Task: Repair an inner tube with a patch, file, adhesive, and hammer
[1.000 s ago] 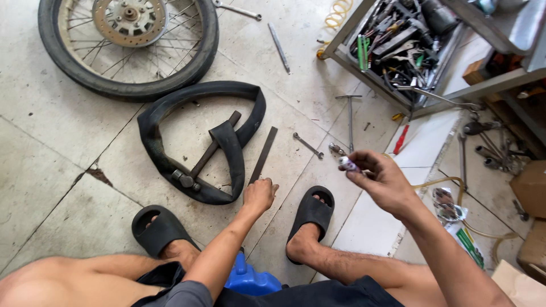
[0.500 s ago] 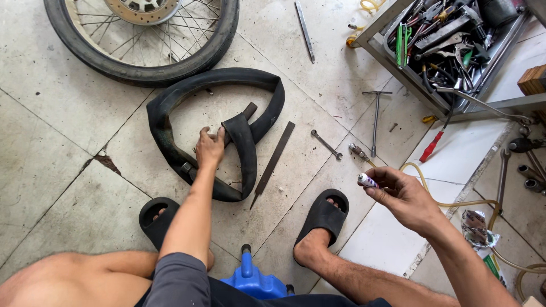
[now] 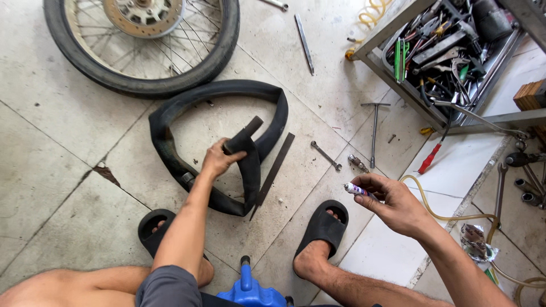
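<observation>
A view from above of a person seated low on a tiled concrete floor (image 3: 68, 131), both feet in black slide sandals. The left hand (image 3: 217, 160) reaches forward, its fingers closed around a fold of a black rubber inner tube (image 3: 267, 108), pinching the fold up off the floor while the rest of the tube lies in a loose loop. The tube sits out of its tyre, just in front of a spoked wheel (image 3: 142, 48) that lies flat at the top of the view with the tyre on it. The right hand (image 3: 395, 204) is raised near the right knee, fingers wrapped round a small tube of adhesive (image 3: 355, 189) with its nozzle pointing left (whether it is capped I cannot tell). A flat metal file (image 3: 276, 173) lies just beside the inner tube, with a small spanner (image 3: 326, 156) and a T-handled wrench (image 3: 374, 133) farther right, a red-handled screwdriver (image 3: 430, 158), and an open tray of tools (image 3: 449, 54) at the upper right. Judging by this, the inner tube is already out and a spot is being held ready; no glue or patch shows on it yet, so gluing, patching and refitting seem to remain.
</observation>
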